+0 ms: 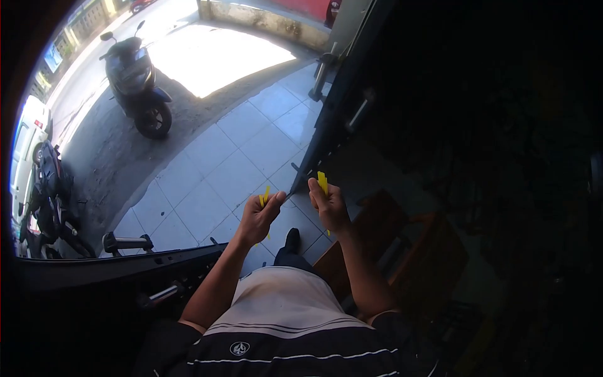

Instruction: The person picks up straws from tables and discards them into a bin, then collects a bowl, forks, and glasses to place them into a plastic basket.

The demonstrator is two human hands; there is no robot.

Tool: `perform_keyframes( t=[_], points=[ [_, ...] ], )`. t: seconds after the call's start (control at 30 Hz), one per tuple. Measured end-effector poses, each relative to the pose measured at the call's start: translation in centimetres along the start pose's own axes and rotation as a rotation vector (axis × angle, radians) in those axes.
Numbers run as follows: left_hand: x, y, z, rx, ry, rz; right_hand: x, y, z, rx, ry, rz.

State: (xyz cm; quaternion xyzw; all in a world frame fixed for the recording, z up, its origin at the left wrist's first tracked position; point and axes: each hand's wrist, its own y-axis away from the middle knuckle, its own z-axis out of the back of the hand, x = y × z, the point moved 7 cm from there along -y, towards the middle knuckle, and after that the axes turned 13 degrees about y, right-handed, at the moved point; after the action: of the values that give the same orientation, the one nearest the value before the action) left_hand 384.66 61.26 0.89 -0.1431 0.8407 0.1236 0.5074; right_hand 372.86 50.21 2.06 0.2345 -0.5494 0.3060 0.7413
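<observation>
My left hand [259,220] is closed in a fist around a yellow strip [266,195] whose upper end sticks out past the fingers. Level with it, a short gap away, my right hand [331,206] grips another yellow strip [323,181], thumb pressed along it. Small yellow bits also show below both fists, so each strip seems to run through the palm. What exactly the strips are, I cannot make out. Both hands are raised in front of my body, above the tiled floor [210,166].
A dark door leaf with a metal handle [323,76] stands at the right, and another handle [127,244] is on the left leaf. Brown wooden furniture [370,235] lies in shadow beside my right arm. Outside, a scooter [135,85] and parked motorbikes [55,188] stand.
</observation>
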Motion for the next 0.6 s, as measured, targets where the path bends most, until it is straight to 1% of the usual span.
perform_keyframes(
  t=[0.07, 0.1, 0.13, 0.2, 0.27, 0.33, 0.4, 0.47, 0.53, 0.6],
  points=[
    [-1.9, -3.4, -0.2, -0.032, 0.058, -0.099, 0.8, -3.5, 1.0, 0.065, -0.001, 0.051],
    [-2.6, -5.1, 0.2, -0.046, 0.029, -0.149, 1.1, -5.2, 1.4, 0.071, -0.003, 0.092],
    [-3.2, -6.6, 0.8, -0.057, -0.002, -0.193, 1.0, -6.9, 1.7, 0.090, -0.006, 0.087],
    [-4.7, -8.9, 1.9, -0.103, 0.024, -0.237, 1.5, -10.0, 1.9, 0.118, -0.052, 0.134],
    [-6.4, -10.7, 3.0, -0.129, 0.029, -0.285, 2.2, -12.6, 1.4, 0.133, -0.076, 0.121],
    [-7.9, -12.5, 4.3, -0.176, 0.057, -0.311, 3.2, -14.9, 0.8, 0.158, -0.071, 0.203],
    [-8.9, -13.9, 5.9, -0.275, 0.093, -0.322, 3.2, -16.4, 0.3, 0.183, -0.078, 0.172],
    [-9.7, -15.9, 6.8, -0.342, 0.127, -0.383, 2.3, -18.3, -0.8, 0.271, -0.140, 0.080],
    [-10.0, -18.6, 7.8, -0.344, 0.125, -0.423, 2.1, -20.5, -1.1, 0.265, -0.150, 0.095],
    [-10.1, -21.5, 8.8, -0.338, 0.139, -0.414, 2.5, -22.2, -1.0, 0.228, -0.133, 0.120]
  ],
)
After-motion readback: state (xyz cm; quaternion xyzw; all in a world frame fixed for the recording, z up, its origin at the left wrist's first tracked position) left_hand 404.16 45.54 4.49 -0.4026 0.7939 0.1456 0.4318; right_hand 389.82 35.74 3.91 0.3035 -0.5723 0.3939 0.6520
